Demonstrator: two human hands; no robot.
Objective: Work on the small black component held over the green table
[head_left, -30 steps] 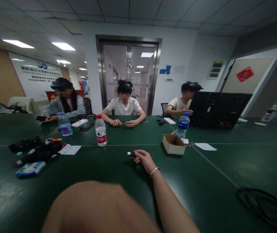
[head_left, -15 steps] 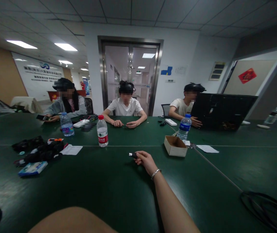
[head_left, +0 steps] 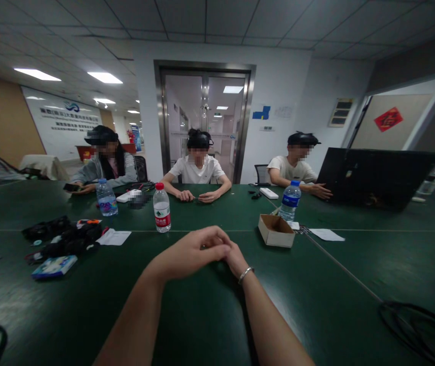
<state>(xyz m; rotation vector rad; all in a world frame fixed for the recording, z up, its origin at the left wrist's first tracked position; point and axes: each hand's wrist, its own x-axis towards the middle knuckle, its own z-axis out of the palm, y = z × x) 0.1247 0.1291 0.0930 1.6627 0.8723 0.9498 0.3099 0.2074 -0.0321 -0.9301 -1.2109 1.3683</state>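
My left hand (head_left: 192, 249) arches across the front of my right hand (head_left: 236, 258), its fingers bent and touching the right fingertips. The two hands meet just above the green table (head_left: 198, 310). Half a second ago a small black stick with a silver metal end, like a USB flash drive, stuck out of my right fingers. Now my left hand covers it and the right fingertips. Whether the left fingers grip it does not show. A silver bracelet (head_left: 245, 275) circles my right wrist.
An open cardboard box (head_left: 276, 235) and a blue-capped bottle (head_left: 290, 202) stand to the right. A red-capped bottle (head_left: 161, 211) is at left, beyond black gear (head_left: 72, 238) and a blue-white packet (head_left: 54, 267). Co-workers sit opposite; one touches a large black panel (head_left: 377, 178).
My left arm has swung up and in, bringing the left hand against the right one and covering the black stick. The co-worker's black panel has shifted right. My right hand has barely moved.
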